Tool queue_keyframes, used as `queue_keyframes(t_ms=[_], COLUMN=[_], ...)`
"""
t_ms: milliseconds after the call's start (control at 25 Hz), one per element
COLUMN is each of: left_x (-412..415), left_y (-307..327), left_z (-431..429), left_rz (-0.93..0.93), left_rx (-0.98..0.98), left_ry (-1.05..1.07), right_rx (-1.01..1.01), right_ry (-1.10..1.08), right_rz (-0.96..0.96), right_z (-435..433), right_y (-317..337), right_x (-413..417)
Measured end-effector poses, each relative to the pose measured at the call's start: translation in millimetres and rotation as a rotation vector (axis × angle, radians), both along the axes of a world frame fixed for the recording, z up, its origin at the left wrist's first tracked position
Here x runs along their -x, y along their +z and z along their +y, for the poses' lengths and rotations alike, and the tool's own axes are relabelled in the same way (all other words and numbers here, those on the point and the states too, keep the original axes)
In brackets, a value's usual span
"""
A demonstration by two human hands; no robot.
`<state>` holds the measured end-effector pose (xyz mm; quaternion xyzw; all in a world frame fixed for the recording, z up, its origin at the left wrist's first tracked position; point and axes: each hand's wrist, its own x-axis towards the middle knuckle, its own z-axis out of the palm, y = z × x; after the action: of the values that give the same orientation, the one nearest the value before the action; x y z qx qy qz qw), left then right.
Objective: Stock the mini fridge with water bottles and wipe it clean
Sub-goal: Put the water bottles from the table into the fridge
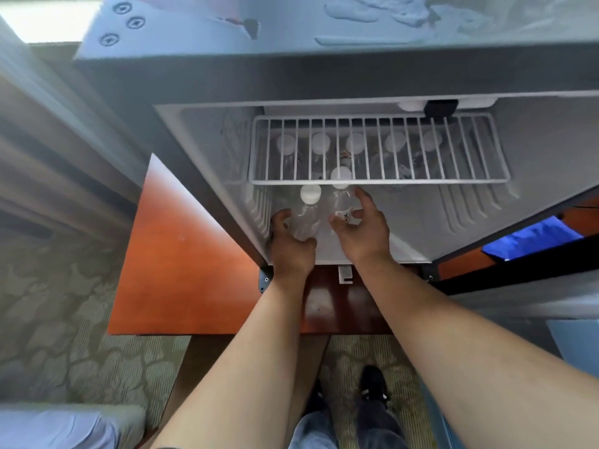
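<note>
Both hands reach into the open mini fridge [453,205], low at its front, below the wire shelf [379,181]. The left hand [291,241] grips a clear water bottle [306,215] with a white cap, fingers curled round its left side and thumb across the near side. The right hand [364,226] is spread beside a second bottle [342,202], fingers loosely apart; thumb and fingertips sit at its label, but whether they touch it cannot be told. Five more bottles [321,143] stand in a row at the back, seen through the shelf. A blue cloth [531,238] lies to the right, beyond the fridge door.
</note>
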<state>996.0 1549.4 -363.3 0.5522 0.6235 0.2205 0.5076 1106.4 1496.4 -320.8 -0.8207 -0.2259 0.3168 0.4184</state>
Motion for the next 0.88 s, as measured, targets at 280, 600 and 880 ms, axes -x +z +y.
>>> queue_keyframes(t_ms=[280, 600, 880], left_x=[-7.8, -18.7, -13.9], left_y=[-18.2, -4.4, -13.8], left_z=[6.1, -2.2, 23.8], left_rz=[0.09, -0.204, -0.214], left_rx=[0.137, 0.368, 0.398], left_ry=[0.007, 0.242, 0.219], right_rx=[0.005, 0.0, -0.005], right_ry=[0.01, 0.005, 0.019], right_rz=[0.084, 0.197, 0.256], right_z=[8.8, 21.1, 34.6], right_y=[-17.3, -22.9, -26.1], right_x=[2.9, 6.8, 12.0])
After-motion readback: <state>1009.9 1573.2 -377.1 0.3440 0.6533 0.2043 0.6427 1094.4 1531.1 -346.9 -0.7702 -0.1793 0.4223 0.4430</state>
